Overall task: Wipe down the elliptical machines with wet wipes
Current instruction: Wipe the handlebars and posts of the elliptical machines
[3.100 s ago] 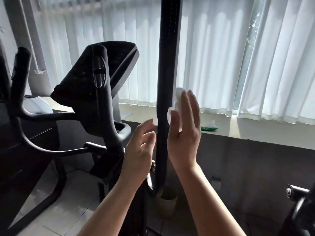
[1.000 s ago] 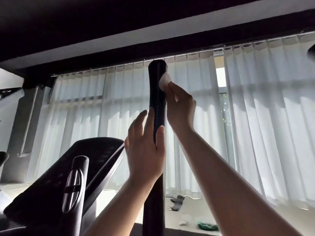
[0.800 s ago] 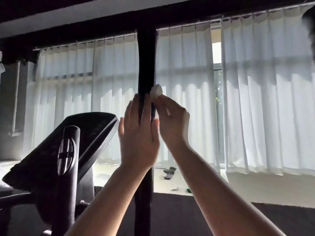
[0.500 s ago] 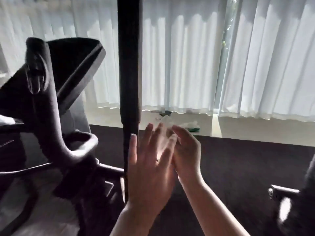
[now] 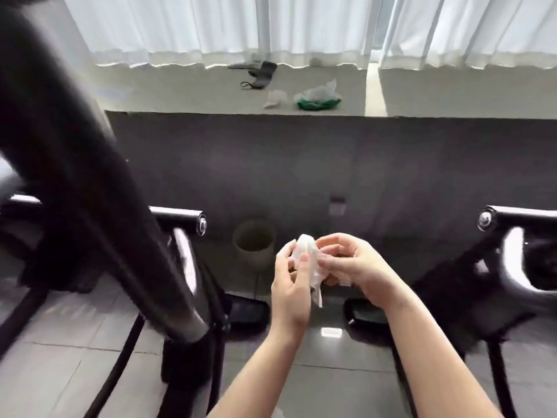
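Observation:
A crumpled white wet wipe [image 5: 309,259] is held between both hands, in front of me over the floor. My left hand [image 5: 291,280] pinches its left side with thumb and fingers. My right hand [image 5: 354,263] grips its right side with curled fingers. The black elliptical's thick upright arm [image 5: 99,188] slants across the left of the view, apart from both hands. A second elliptical [image 5: 518,260] shows at the right edge.
A green pack of wipes [image 5: 319,99] with loose white wipes lies on the window ledge [image 5: 180,95], beside a dark strap. A small round pot [image 5: 254,247] stands on the floor against the dark wall. White curtains hang behind.
My view has dropped from the upright arm toward the floor. Both hands left the arm and came together in front of me, now holding the wipe between them.

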Demonstrator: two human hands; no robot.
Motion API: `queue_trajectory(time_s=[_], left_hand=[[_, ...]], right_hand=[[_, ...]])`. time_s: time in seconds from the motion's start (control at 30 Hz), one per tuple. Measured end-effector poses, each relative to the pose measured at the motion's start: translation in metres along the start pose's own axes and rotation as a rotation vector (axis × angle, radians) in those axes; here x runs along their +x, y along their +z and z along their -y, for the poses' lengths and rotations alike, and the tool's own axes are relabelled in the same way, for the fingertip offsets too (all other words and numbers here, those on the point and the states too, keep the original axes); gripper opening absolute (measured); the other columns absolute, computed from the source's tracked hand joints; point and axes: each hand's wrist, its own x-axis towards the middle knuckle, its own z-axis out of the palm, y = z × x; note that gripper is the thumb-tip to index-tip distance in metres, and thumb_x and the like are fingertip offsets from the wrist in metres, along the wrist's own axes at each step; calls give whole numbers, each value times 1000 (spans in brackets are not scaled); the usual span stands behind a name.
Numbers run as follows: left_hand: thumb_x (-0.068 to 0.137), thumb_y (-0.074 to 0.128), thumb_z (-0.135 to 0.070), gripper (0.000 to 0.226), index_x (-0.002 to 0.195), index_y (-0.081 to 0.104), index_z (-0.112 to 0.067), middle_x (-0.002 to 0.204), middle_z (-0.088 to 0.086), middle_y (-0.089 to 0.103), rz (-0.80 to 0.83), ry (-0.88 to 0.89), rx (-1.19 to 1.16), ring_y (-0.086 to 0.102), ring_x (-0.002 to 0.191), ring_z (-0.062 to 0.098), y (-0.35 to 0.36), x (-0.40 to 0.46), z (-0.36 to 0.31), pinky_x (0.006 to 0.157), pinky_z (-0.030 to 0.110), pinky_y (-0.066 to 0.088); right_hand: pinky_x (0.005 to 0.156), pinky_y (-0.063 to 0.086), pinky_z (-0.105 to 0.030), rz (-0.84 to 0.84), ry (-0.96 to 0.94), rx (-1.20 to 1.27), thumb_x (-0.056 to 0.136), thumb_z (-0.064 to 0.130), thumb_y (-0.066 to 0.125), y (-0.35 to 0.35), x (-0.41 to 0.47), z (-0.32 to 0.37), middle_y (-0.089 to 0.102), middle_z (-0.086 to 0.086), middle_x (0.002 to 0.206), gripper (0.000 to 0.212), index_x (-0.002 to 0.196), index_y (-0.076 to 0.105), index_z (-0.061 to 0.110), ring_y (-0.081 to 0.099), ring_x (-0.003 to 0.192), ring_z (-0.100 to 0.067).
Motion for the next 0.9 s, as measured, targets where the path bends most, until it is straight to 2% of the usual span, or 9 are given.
queue_trajectory(time_s=[0.1,0.23,0.33,0.4,0.47,0.53,0.63,0.8,0.9], left_hand=[[97,55,-42,15,112,57,-40,111,-2,70,53,-58,0,68,102,13,-1,20,4,94,41,54],[99,54,-38,12,110,57,-39,106,-12,69,25,-74,100,65,101,5,-11,36,16,93,33,53],[100,55,-32,20,119,52,-38,103,-27,64,-39,-77,143,59,103,-6,-19,37,21,93,22,49],[100,52,-34,30,129,44,-36,110,-27,60,-52,-70,180,55,104,-11,-23,40,20,90,11,44],[101,49,-38,41,139,34,-40,125,-21,56,-131,-76,214,52,111,-9,-28,48,21,91,8,42],[102,45,-39,46,144,26,-44,139,-19,49,-252,-13,228,48,118,-7,-31,61,21,98,12,40],[103,39,-37,41,140,24,-48,144,-17,45,-498,78,196,47,119,-9,-31,81,19,94,8,39],[87,33,-78,42,124,39,-60,130,-22,56,-1072,117,78,53,123,3,-24,144,13,101,34,47],[87,43,-67,19,107,44,-66,114,-27,61,-1309,174,25,59,112,2,-25,181,-7,95,24,47]], right_hand=[[54,51,-25,123,83,-28,85,1,71,-7,33,3,67,-11,85,16,100,65,2,65,66,-16],[53,49,-25,279,127,-115,84,7,73,-3,84,2,65,-12,82,10,90,65,6,63,66,-18],[55,50,-26,483,155,-246,84,9,75,11,119,8,67,-9,79,10,88,66,7,63,67,-19],[56,52,-26,577,134,-278,84,6,73,18,138,16,68,-8,77,11,90,65,2,65,68,-19],[57,52,-28,689,92,-280,83,3,73,33,164,26,68,-8,76,9,87,65,2,66,68,-20],[58,52,-27,840,37,-310,82,1,73,52,195,41,67,-9,75,8,81,65,5,66,68,-21],[57,50,-24,1098,-54,-374,80,2,75,87,234,62,67,-12,75,10,80,65,3,64,67,-22],[58,46,-18,1487,-121,-441,72,11,76,140,288,88,67,-8,75,13,82,69,9,60,68,-14],[63,47,-19,1691,-124,-358,72,7,76,156,315,99,68,-8,81,17,86,69,11,61,74,-15]])
